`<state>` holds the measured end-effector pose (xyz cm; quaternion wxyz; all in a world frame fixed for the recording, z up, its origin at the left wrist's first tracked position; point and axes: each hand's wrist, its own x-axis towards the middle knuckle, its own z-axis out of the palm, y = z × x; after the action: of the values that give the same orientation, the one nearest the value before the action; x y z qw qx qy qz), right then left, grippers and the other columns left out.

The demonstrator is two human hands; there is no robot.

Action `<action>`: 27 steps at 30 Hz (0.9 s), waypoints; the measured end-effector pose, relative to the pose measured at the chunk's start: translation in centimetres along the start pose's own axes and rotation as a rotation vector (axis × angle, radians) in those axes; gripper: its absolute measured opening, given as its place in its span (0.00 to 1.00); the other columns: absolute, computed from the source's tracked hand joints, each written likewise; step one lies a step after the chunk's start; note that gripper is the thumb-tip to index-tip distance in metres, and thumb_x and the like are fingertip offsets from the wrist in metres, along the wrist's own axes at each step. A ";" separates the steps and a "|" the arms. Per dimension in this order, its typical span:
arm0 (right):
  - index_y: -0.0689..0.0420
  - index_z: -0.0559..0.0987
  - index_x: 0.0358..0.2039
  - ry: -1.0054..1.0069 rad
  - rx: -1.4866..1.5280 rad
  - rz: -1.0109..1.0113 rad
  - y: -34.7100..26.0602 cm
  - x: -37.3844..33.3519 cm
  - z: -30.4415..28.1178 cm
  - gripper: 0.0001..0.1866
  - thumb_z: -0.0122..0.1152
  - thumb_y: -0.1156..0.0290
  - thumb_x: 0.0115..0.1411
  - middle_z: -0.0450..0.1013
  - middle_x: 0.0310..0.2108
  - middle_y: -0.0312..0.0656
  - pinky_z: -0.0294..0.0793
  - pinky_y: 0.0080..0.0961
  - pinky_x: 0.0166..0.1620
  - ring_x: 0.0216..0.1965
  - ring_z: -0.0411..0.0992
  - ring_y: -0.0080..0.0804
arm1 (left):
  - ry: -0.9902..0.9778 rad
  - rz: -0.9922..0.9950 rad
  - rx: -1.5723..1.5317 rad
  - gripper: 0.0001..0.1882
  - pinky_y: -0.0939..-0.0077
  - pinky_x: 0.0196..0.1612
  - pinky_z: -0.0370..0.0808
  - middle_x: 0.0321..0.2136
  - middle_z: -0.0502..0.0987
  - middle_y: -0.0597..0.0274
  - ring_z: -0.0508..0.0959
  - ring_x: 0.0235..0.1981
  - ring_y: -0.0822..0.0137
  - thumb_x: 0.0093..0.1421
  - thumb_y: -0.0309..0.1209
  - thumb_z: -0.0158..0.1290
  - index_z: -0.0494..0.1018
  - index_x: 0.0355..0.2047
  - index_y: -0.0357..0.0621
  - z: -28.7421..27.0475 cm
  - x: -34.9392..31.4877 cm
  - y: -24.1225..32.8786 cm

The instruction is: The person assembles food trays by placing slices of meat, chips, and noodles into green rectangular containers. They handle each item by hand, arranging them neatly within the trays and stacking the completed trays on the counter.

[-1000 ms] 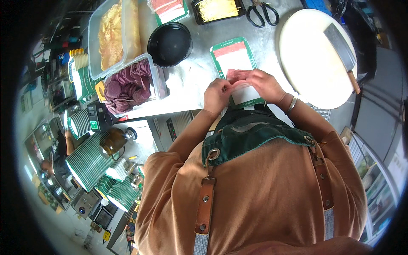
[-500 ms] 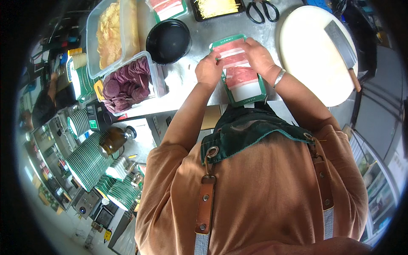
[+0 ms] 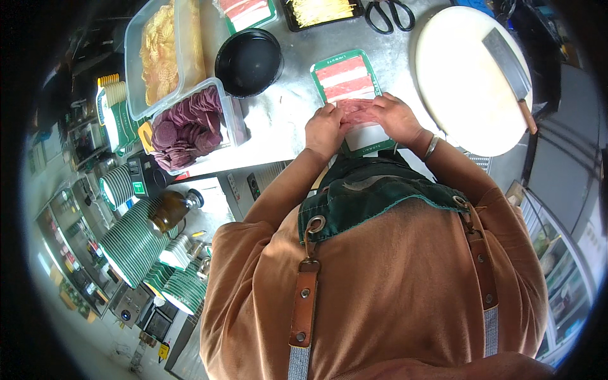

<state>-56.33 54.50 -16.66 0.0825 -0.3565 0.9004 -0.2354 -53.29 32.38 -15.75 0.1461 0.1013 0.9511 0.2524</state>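
Tray [image 3: 367, 137], one, white with green rim, lying flat on the bench [image 3: 291, 69] beneath the fingers; pink-and-white meat rows [image 3: 345, 71] beyond them, bare white base on the near side. Meat strip [image 3: 359, 111], pink, over the tray between the hands; single or overlapped, cannot tell. Left hand [image 3: 324, 130]: fingers narrow, pinching the strip's left end. Right hand [image 3: 400, 119]: fingers narrow likewise, at its right end; firmness of hold, cannot tell. Step in hand, as judged: placing meat across the tray, far rows laid, near part uncovered. Next move, as judged: calls for both ends kept level and let go evenly, lest the soft strip crease. Left of the fingers: black bowl [image 3: 249, 63], purple slices [image 3: 190, 123] in a clear tub [image 3: 238, 120]. Right: round white board [image 3: 456, 95] bearing a cleaver [image 3: 506, 60]. Beyond: black-handled scissors [image 3: 387, 24]. Writing: pale lettering on the tray's green rim, far and near ends, not transcribed
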 end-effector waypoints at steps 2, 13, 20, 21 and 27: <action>0.50 0.78 0.44 -0.015 -0.031 -0.049 0.2 -0.2 0.3 0.16 0.55 0.72 0.53 0.72 0.37 0.36 0.71 0.29 0.47 0.42 0.70 0.34 | 0.021 -0.005 -0.030 0.15 0.63 0.38 0.75 0.34 0.75 0.58 0.77 0.38 0.55 0.49 0.35 0.60 0.73 0.35 0.44 -0.1 -0.2 0.2; 0.54 0.78 0.38 0.181 0.517 -0.096 -2.9 0.4 -2.7 0.11 0.54 0.81 0.55 0.69 0.38 0.41 0.75 0.29 0.43 0.40 0.72 0.36 | 0.282 0.242 -0.292 0.08 0.68 0.33 0.74 0.30 0.76 0.61 0.76 0.30 0.62 0.47 0.26 0.63 0.77 0.29 0.45 0.1 -1.4 -0.9; 0.58 0.76 0.39 0.321 0.504 0.254 0.2 5.0 -1.8 0.13 0.56 0.84 0.53 0.69 0.39 0.44 0.76 0.29 0.41 0.39 0.74 0.39 | 0.232 -0.179 -0.710 0.08 0.79 0.32 0.74 0.27 0.81 0.58 0.78 0.26 0.73 0.54 0.26 0.60 0.77 0.34 0.39 -0.7 3.0 -3.4; 0.57 0.75 0.40 0.315 0.457 0.251 0.8 5.8 -1.6 0.14 0.57 0.83 0.52 0.69 0.39 0.44 0.76 0.30 0.42 0.40 0.74 0.42 | 0.263 -0.158 -0.674 0.08 0.77 0.32 0.75 0.28 0.81 0.57 0.81 0.27 0.68 0.54 0.27 0.60 0.77 0.34 0.40 -1.0 4.0 -3.5; 0.54 0.76 0.42 0.279 0.121 0.204 2.5 7.9 -1.0 0.14 0.58 0.75 0.53 0.69 0.40 0.44 0.74 0.34 0.46 0.43 0.72 0.44 | 0.334 -0.164 -0.182 0.09 0.68 0.35 0.75 0.30 0.78 0.58 0.79 0.31 0.57 0.50 0.31 0.61 0.77 0.32 0.45 -2.4 6.5 -3.0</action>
<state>-63.89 51.08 -16.88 0.0016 -0.2218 0.9187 -0.3268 -60.49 30.47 -16.70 0.0152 -0.0335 0.9405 0.3378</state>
